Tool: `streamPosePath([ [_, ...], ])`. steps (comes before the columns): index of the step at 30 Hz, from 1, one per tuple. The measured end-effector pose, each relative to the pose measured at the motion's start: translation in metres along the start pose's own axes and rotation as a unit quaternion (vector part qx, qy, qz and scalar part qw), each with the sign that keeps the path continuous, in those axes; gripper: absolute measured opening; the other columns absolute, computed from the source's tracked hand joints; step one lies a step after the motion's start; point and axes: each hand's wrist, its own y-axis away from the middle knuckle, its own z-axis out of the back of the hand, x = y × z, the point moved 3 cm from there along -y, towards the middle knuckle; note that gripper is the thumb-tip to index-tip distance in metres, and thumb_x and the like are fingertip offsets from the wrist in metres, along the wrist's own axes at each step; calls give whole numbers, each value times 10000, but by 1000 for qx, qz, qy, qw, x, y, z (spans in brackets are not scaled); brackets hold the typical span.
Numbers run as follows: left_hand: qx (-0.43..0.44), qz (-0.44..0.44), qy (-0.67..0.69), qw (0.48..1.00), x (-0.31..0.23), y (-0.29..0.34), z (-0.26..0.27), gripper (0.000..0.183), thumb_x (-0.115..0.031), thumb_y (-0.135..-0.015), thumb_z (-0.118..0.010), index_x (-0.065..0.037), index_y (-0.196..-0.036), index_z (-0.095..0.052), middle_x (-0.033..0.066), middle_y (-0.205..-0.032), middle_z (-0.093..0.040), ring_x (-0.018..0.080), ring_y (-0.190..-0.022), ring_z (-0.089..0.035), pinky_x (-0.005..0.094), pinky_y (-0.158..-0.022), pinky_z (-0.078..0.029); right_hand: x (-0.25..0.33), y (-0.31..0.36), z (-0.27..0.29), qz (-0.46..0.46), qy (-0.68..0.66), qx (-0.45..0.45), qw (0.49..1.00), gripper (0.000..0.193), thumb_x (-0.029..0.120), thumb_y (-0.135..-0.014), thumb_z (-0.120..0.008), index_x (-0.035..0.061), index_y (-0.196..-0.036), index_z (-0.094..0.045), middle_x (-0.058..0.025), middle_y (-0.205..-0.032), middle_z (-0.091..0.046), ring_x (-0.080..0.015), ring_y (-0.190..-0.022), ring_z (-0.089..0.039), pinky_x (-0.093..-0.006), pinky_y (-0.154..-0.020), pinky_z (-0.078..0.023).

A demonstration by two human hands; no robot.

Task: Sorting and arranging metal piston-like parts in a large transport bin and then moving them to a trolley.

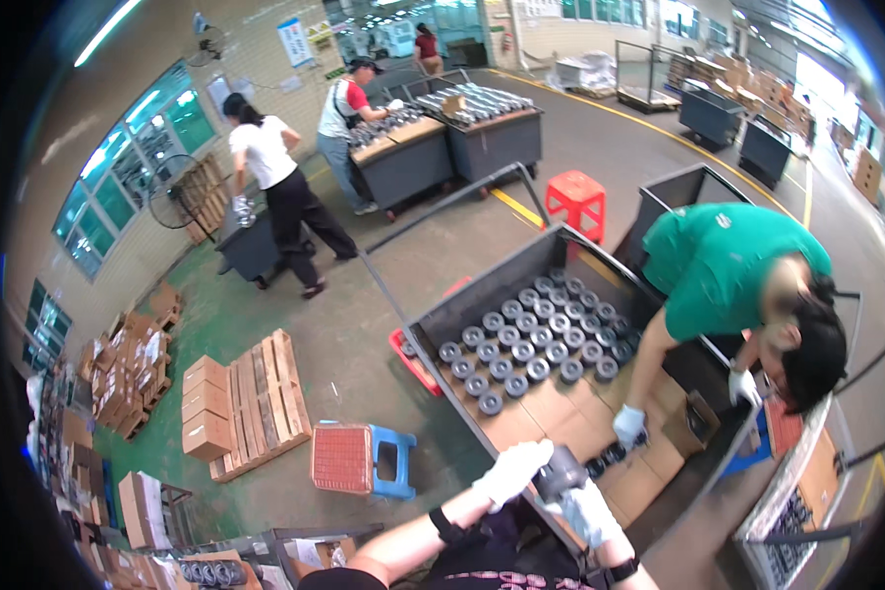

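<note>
Close to my body, at the near edge of a large grey bin (482, 265), I hold a dark grey, round metal part (560, 472). My left hand (511, 474), in a white glove, closes on its left side. My right hand (590, 513), also gloved, grips it from the lower right. Inside the bin, rows of ring-shaped metal parts (501, 369) stand on cardboard sheets (546, 408). Just beyond my right hand, a co-worker's gloved hand (628, 426) touches a short row of dark parts (600, 466).
A co-worker in green (737, 256) leans over the bin's right side, by a small open carton (693, 421). Left of the bin are a blue stool with a red top (342, 458), a wooden pallet (265, 403) and stacked cartons (206, 408). Beyond it stands a red stool (575, 202).
</note>
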Motion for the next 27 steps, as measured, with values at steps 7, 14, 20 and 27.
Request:
streamPosePath([
  [7, 48, -42, 223, 973, -47, 32, -8, 313, -276, -991, -573, 4, -1100, -662, 46, -1017, -663, 111, -903, -565, 278, -822, -458, 51, 45, -37, 36, -115, -26, 992, 684, 73, -794, -721, 61, -1403, -408, -90, -1253, -561, -197, -1080, -603, -343, -859, -552],
  [14, -36, -117, 160, 979, -105, 89, -1, 288, -228, -951, -608, -21, -1145, -658, 9, -1022, -635, 98, -924, -568, 265, -811, -469, 0, 54, -39, 31, -210, 155, 965, 564, 157, -918, -643, 2, -1398, -390, -150, -1293, -551, -277, -1136, -586, -372, -1012, -500],
  [20, -34, -104, 185, 977, -82, 75, 2, 314, -209, -946, -627, -25, -1201, -624, 32, -1088, -622, 114, -993, -569, 269, -880, -460, 9, 38, -31, 33, -299, 112, 947, 497, 135, -953, -588, 21, -1402, -405, -169, -1339, -525, -293, -1191, -573, -391, -1012, -512],
  [27, 85, -99, 616, 777, -49, 76, -22, 441, -48, -935, -543, -2, -1365, -456, 135, -1327, -548, 229, -1189, -549, 358, -1040, -423, 52, 52, -18, 193, 23, -94, 976, 600, 19, -924, -526, 80, -1496, -355, -109, -1313, -573, -210, -1141, -606, -338, -982, -504],
])
